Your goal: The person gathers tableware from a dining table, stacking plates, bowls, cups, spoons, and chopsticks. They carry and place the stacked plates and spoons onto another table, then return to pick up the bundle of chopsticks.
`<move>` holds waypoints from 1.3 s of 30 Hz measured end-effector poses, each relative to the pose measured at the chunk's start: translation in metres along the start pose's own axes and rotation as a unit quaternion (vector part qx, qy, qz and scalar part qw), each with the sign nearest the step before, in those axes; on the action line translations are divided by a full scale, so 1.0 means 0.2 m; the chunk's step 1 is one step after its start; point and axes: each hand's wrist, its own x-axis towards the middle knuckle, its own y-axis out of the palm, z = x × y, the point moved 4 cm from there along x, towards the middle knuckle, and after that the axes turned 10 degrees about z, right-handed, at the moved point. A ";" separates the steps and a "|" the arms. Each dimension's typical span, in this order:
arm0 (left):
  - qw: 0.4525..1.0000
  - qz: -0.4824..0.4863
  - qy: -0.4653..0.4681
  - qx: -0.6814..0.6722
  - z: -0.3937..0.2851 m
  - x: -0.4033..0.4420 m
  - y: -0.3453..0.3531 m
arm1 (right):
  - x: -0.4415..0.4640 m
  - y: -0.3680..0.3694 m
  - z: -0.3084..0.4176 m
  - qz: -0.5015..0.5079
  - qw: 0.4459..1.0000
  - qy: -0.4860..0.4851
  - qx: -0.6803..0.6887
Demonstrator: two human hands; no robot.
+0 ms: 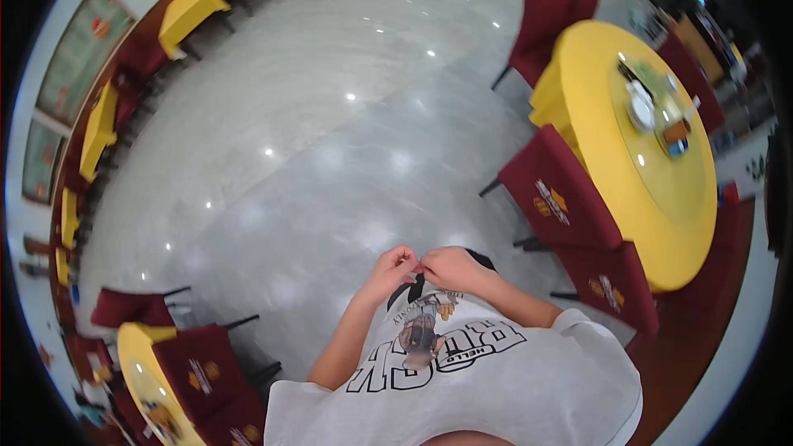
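The left hand (395, 271) and right hand (453, 268) touch, fingers bent, holding what I can't tell, by a black strap (418, 287), likely soft, light, best pinched up top.

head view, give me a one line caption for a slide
Two bare hands meet before a printed white shirt, above a shiny grey floor between yellow-covered tables.

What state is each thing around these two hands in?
Left hand: raised, fingers bent, meeting the right
Right hand: raised, fingers' grip unclear
White printed T-shirt: worn
Large round yellow-clothed table: bearing dishes
Dark-red upholstered chairs beside it: upright, unoccupied
Grey glossy floor: reflecting lights
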 end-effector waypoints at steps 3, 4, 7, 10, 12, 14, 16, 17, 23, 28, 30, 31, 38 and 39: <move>0.976 0.104 -0.031 0.187 -0.09 0.17 -0.03 | 0.04 0.00 -0.05 0.022 0.999 0.038 0.014; 0.965 0.108 -0.034 0.238 -0.11 0.23 -0.04 | 0.07 -0.02 -0.08 0.038 0.998 0.041 0.009; 0.945 0.119 -0.018 0.305 -0.24 0.42 -0.05 | 0.14 -0.14 -0.22 0.008 0.998 0.065 0.019; 0.937 0.096 0.010 0.336 -0.40 0.68 -0.05 | 0.25 -0.25 -0.45 -0.008 0.996 0.080 0.028; 0.929 0.066 0.009 0.363 -0.48 0.80 -0.04 | 0.31 -0.34 -0.57 -0.015 0.996 0.079 0.044; 0.919 0.021 0.026 0.392 -0.60 0.94 -0.06 | 0.40 -0.50 -0.67 -0.012 0.997 0.065 0.048; 0.905 -0.008 0.022 0.425 -0.77 1.07 -0.02 | 0.46 -0.69 -0.79 -0.020 0.995 0.052 0.085; 0.909 -0.011 0.012 0.416 -0.82 1.13 -0.03 | 0.50 -0.75 -0.86 -0.006 0.993 0.046 0.109; 0.937 0.015 0.001 0.350 -1.11 1.48 -0.02 | 0.60 -1.05 -1.12 -0.091 0.986 0.044 0.134; 0.959 0.112 -0.033 0.259 -1.26 1.88 0.13 | 0.56 -1.21 -1.45 -0.185 0.960 0.096 0.185; 0.954 0.143 -0.050 0.260 -1.36 2.07 0.21 | 0.52 -1.30 -1.56 -0.215 0.949 0.134 0.189; 0.940 0.158 -0.070 0.295 -1.41 2.16 0.24 | 0.52 -1.34 -1.61 -0.230 0.940 0.150 0.201; 0.903 0.284 -0.100 0.308 -1.71 2.79 0.28 | 0.68 -1.66 -1.99 -0.327 0.892 0.275 0.146; 0.896 0.303 -0.099 0.310 -1.77 2.89 0.31 | 0.69 -1.74 -2.02 -0.348 0.890 0.270 0.121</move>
